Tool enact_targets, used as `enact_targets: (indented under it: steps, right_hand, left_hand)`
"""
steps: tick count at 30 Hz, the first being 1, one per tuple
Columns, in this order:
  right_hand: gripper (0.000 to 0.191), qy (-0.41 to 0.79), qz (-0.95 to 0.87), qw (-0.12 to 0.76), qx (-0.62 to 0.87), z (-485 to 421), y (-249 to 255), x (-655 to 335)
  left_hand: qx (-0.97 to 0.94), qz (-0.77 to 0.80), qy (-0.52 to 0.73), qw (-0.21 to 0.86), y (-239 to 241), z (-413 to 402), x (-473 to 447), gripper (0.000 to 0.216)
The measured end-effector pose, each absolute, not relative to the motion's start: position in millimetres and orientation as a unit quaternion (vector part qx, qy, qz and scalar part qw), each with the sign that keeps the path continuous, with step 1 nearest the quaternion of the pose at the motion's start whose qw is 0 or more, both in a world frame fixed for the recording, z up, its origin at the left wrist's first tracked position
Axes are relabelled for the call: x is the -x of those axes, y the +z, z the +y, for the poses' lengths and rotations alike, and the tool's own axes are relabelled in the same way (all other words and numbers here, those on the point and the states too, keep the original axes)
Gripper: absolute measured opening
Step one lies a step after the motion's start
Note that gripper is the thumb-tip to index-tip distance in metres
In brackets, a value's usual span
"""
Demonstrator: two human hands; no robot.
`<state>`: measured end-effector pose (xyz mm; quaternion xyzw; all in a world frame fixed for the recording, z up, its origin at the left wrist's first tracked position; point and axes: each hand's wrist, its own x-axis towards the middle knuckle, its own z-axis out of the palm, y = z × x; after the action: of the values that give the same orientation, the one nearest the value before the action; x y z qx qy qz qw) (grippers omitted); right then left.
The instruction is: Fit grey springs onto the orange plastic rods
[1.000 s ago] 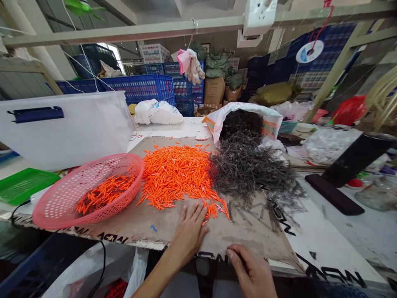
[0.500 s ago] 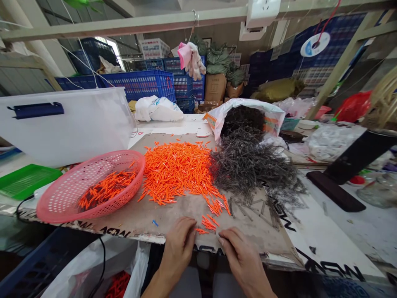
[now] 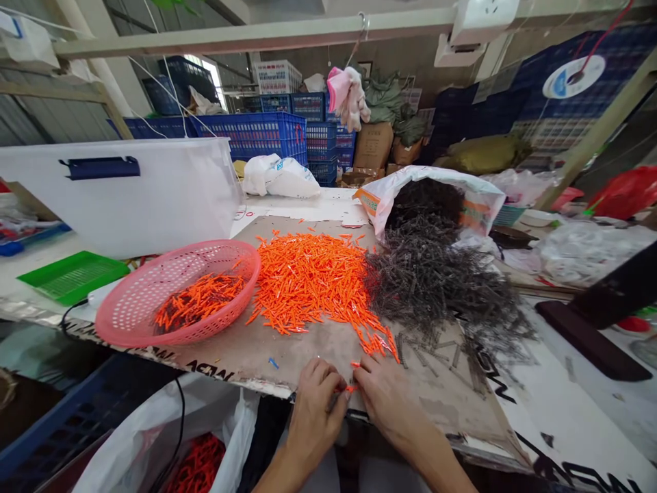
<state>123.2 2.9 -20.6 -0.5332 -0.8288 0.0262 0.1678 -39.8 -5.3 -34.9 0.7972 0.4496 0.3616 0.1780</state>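
My left hand (image 3: 319, 398) is at the table's front edge, thumb and fingers closed around a small pointed orange plastic piece (image 3: 350, 389) that shows between my hands. Close beside it, my right hand (image 3: 382, 390) has its fingers bent together over the same spot. What its fingertips hold is hidden. Just beyond my hands lies a heap of orange plastic pieces (image 3: 313, 277), with a trail of them running toward my right hand. To its right spreads a tangled pile of dark coil springs (image 3: 431, 274), spilling from a white sack (image 3: 377, 198). A few loose springs (image 3: 426, 359) lie nearer.
On the left a pink perforated basket (image 3: 120, 308) holds more orange pieces. Behind it stand a green tray (image 3: 72, 277) and a large translucent bin (image 3: 169, 205). A white bag (image 3: 120, 445) with red pieces hangs below the edge. A dark stand (image 3: 590, 342) is at right.
My hands have come closer together, closing over the small orange pieces at the front edge. The view has turned slightly left, so the scene sits further right.
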Motion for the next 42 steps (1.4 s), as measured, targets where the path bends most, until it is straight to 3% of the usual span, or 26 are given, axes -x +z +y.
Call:
enact_targets:
  steps: [8,13,24,27,31,33,37,42]
  right_hand:
    - [0.02,0.051,-0.77,0.272,0.575,-6.8,-31.5,-141.0]
    - [0.023,0.141,-0.743,0.381,0.532,-27.7,-36.4,-153.6]
    - [0.024,0.205,-0.686,0.425,0.554,-45.9,-44.0,-145.1]
    - [0.022,0.241,-0.661,0.449,0.551,-50.3,-38.7,-149.1]
    - [0.019,0.31,-0.602,0.489,0.55,-59.5,-36.1,-147.4]
    - [0.019,0.331,-0.572,0.521,0.541,-63.3,-35.8,-141.0]
    - [0.021,0.341,-0.523,0.585,0.518,-66.7,-36.5,-125.9]
    - [0.022,0.351,-0.487,0.596,0.533,-65.0,-38.6,-121.1]
  left_hand:
    - [-0.806,0.438,0.341,0.205,-29.4,-2.9,45.9,0.014]
    - [-0.831,0.47,0.245,0.17,-17.5,0.2,41.3,0.023]
    - [-0.823,0.539,0.135,0.119,-2.3,12.1,5.6,0.029]
    - [-0.783,0.542,0.216,0.216,-1.6,10.3,5.0,0.023]
    - [-0.542,0.5,0.358,0.572,-4.3,1.2,5.8,0.006]
    - [-0.389,0.448,0.391,0.704,-6.2,-3.4,5.0,0.013]
    - [-0.265,0.395,0.426,0.769,-7.8,-8.6,3.9,0.016]
    - [-0.229,0.392,0.424,0.784,-6.0,-10.9,6.6,0.03]
